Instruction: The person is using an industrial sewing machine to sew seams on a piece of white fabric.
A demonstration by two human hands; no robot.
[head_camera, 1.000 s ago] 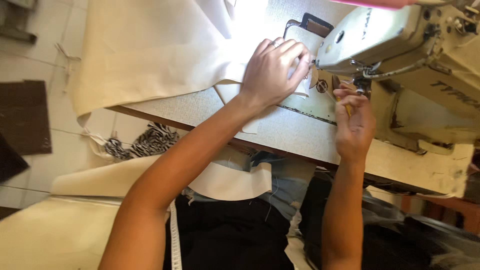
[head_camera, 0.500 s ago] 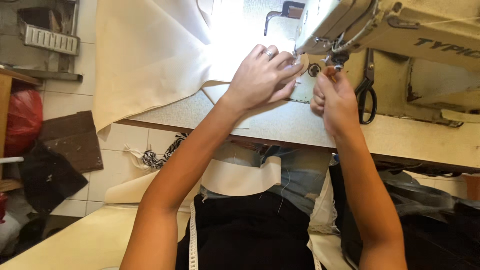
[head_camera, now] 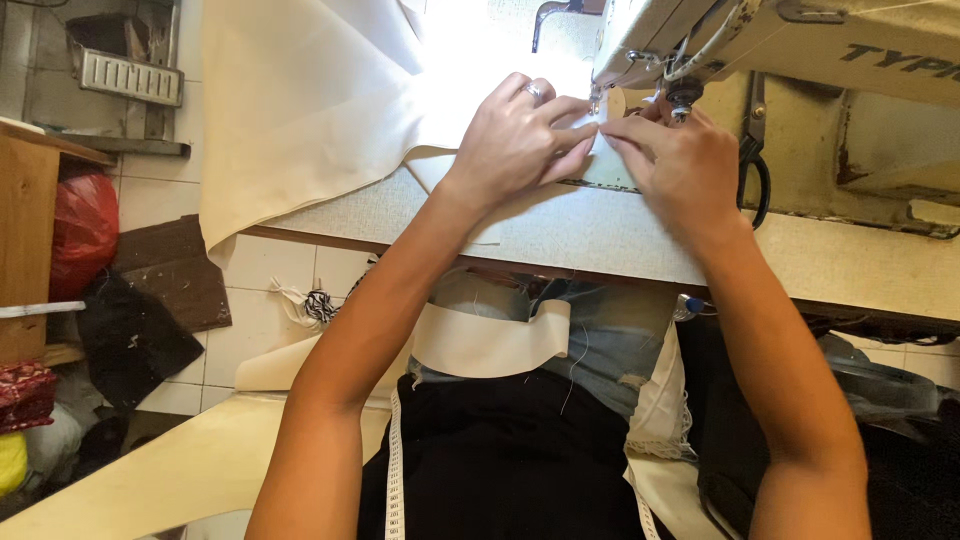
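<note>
Two bare hands meet at upper centre: the left hand (head_camera: 520, 140), fingers together and flat, and the right hand (head_camera: 680, 160), fingertips pinched, both press the cream woven fabric sheet (head_camera: 310, 110) beneath the beige metal sewing machine (head_camera: 800, 60).

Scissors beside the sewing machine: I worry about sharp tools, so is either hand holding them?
No, the scissors hang by the machine, while the left hand and right hand press cream fabric.

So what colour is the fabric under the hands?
Cream fabric, plain, seen best in the head view.
</note>
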